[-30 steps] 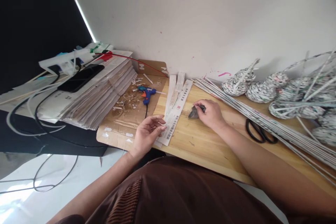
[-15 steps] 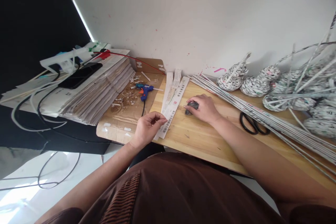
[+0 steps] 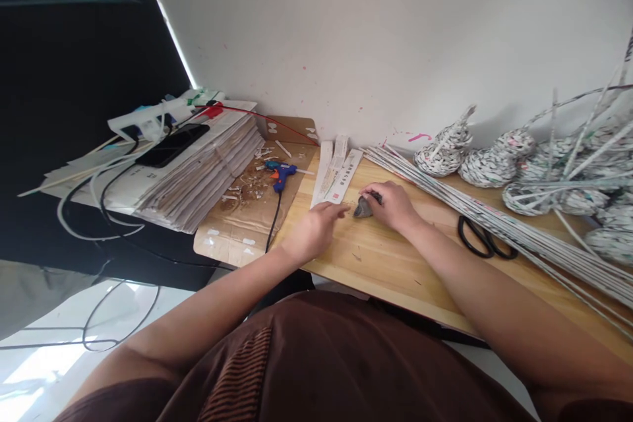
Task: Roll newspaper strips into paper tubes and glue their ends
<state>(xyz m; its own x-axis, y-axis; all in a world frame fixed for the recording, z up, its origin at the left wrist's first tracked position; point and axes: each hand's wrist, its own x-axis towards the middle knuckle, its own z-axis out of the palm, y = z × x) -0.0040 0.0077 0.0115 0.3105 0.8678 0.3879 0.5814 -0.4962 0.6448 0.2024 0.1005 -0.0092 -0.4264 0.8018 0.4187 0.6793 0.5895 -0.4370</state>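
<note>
A small dark grey lump (image 3: 362,208) rests low over the wooden table (image 3: 376,270), with the fingers of my right hand (image 3: 390,206) closed round its right side. Just left of it is my left hand (image 3: 316,229), blurred by motion, its fingers pointing toward the lump. Whether those fingers are apart or pressed together is not clear. Printed paper strips (image 3: 341,175) lie behind my left hand, which covers their near ends.
A blue glue gun (image 3: 283,176) lies on cardboard (image 3: 232,237) with scraps. Left stands a paper stack (image 3: 198,178) with a phone (image 3: 173,144). To the right are black-handled scissors (image 3: 477,237), long paper rods (image 3: 475,211) and woven paper shapes (image 3: 487,165).
My left hand has moved right and slightly up, over the strips' near ends and close to the lump. More of the lump now shows beside my right hand. The camera view has shifted slightly.
</note>
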